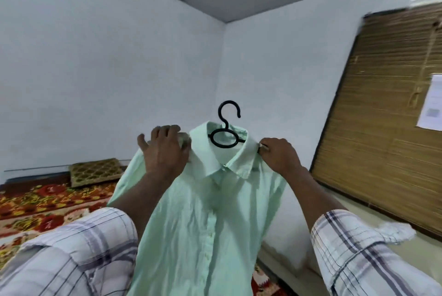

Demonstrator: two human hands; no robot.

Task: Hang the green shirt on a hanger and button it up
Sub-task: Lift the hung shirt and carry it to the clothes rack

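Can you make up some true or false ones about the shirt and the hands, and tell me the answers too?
1. The green shirt is on a black hanger. True.
2. The hanger's hook is hung on a rail. False: the hook is up in the air and is hooked on nothing.
3. The left hand holds one shoulder of the shirt and the right hand holds the other. True.
4. The shirt hangs wide open at the front. False: its front edges meet down the middle, from the collar down.
5. The rug is plain blue. False: the rug is red with flowers.
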